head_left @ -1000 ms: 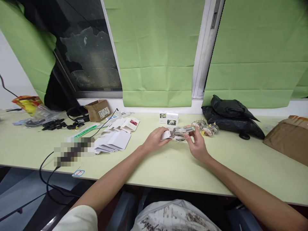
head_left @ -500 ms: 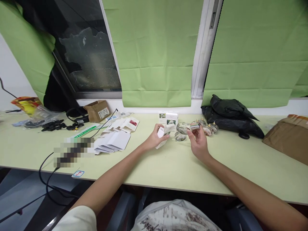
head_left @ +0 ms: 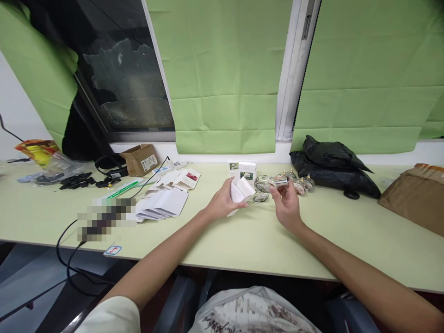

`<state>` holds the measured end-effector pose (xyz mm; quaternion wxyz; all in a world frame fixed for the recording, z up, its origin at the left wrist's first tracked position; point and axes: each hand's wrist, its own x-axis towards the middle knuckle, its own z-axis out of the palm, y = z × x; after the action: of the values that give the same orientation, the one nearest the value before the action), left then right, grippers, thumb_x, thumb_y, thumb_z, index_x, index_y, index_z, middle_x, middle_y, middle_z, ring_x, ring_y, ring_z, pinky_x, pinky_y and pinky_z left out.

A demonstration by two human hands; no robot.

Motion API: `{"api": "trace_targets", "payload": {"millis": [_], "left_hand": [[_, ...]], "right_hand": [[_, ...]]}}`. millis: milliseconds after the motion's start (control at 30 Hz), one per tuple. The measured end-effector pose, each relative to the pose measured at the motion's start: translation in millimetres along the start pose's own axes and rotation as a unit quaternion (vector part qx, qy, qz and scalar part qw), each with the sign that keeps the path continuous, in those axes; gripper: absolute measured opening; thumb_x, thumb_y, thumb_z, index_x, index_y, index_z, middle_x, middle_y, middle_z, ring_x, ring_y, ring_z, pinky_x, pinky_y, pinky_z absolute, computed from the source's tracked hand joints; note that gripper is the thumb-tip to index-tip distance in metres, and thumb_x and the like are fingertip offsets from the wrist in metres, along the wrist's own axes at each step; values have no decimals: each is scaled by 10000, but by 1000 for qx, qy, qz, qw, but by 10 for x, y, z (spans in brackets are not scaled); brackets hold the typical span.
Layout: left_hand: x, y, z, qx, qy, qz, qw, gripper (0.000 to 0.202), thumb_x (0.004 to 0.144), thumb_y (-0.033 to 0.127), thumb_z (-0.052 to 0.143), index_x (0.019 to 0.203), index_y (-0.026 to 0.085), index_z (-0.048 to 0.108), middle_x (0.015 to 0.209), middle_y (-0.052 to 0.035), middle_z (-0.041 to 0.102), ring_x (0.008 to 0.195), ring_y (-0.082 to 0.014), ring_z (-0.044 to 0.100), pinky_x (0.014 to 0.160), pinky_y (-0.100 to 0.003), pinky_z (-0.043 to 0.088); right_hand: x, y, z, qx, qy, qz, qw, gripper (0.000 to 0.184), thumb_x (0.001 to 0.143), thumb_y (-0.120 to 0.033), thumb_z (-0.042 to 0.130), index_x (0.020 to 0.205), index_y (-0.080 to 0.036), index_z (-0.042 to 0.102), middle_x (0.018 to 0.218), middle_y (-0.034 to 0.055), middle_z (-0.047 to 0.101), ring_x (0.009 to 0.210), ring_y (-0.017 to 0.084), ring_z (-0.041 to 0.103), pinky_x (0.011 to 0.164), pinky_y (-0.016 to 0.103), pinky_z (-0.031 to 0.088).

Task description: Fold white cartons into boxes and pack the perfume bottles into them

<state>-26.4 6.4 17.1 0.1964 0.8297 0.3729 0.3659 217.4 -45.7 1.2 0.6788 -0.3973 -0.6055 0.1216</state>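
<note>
My left hand (head_left: 222,200) is wrapped round a small white cardboard box (head_left: 242,189), tilted, with printed text on one side. In my right hand (head_left: 287,203) a round clear glass bottle (head_left: 265,184) lies on its side, its shiny cap (head_left: 280,182) gripped between thumb and fingers. The bottle's body points left toward the box, a little apart from it. Below the held bottle, another round bottle (head_left: 261,198) rests on the table. Behind my hands stand upright white boxes (head_left: 247,168) with flower pictures. More bottles (head_left: 306,183) with gold tops sit beyond my right hand.
Flattened white cartons (head_left: 166,203) are stacked on the table (head_left: 243,245) at left. Farther left are an open brown cardboard box (head_left: 140,159), cables and small black parts (head_left: 78,180). Black plastic bags (head_left: 333,169) and a large brown carton (head_left: 416,199) stand at right.
My left hand has turned the white box, so its printed side now shows and it tilts differently. My right hand holds the bottle in nearly the same place.
</note>
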Motion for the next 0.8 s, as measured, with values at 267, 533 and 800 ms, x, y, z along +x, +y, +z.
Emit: {"api": "trace_targets", "payload": {"millis": [267, 533, 800], "left_hand": [[-21, 83, 103, -2, 25, 90, 996, 584, 1029, 431, 543, 1545, 240, 347, 1446, -155, 520, 1347, -312, 493, 1141, -472, 401], [-29, 142, 145, -92, -2, 21, 996, 527, 940, 454, 683, 1370, 238, 467, 1270, -79, 655, 1112, -255, 642, 924, -353, 508], [-30, 183, 159, -145, -18, 21, 989, 548, 890, 449, 748, 1332, 224, 516, 1213, -71, 689, 1081, -239, 665, 894, -313, 521]], "right_hand": [[-67, -92, 2, 32, -52, -16, 998, 310, 1007, -438, 609, 1248, -248, 568, 1118, 84, 644, 950, 230, 639, 850, 392, 554], [-53, -89, -12, -30, -88, -22, 995, 267, 1022, -430, 581, 1228, -260, 587, 1127, 73, 682, 895, 229, 627, 827, 399, 525], [-15, -98, -39, -88, -95, -60, 990, 239, 1049, -382, 526, 1229, -240, 593, 1035, 64, 653, 873, 219, 603, 809, 368, 508]]}}
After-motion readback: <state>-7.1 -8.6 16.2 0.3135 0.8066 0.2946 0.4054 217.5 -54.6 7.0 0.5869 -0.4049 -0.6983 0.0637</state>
